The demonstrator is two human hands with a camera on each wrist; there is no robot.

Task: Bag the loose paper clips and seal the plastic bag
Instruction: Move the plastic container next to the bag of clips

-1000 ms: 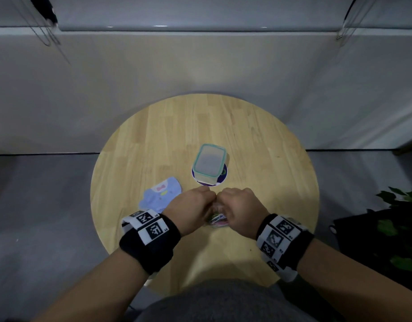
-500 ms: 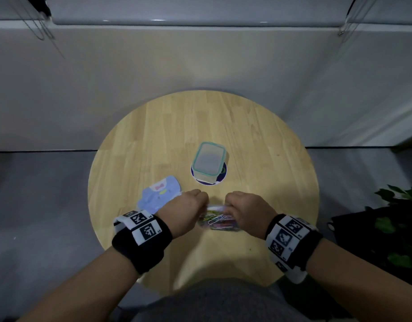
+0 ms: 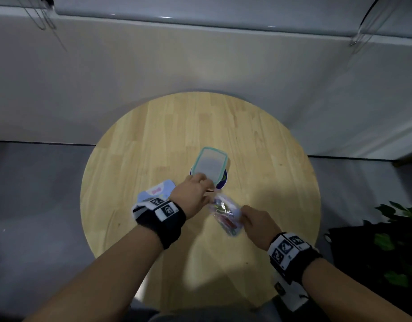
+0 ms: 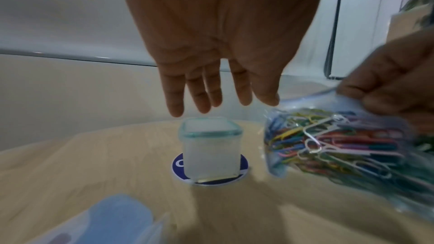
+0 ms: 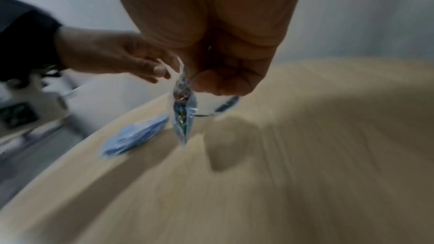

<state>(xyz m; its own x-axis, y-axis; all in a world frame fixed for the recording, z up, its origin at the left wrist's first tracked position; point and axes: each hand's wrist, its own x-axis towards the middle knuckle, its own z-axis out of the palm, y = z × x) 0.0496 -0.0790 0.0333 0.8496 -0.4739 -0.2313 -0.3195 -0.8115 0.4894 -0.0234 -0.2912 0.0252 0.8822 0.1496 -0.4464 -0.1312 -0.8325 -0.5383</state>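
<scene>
Nearest, the right hand (image 3: 258,223) alone pinches the plastic bag (image 4: 333,147) of paper clips (image 4: 328,136) above the tabletop (image 3: 270,159); a moment ago both hands held it. The left hand (image 4: 218,84) has let go, fingers spread, reaching toward the lidded container (image 4: 211,146) beyond, so sealing looks finished
</scene>
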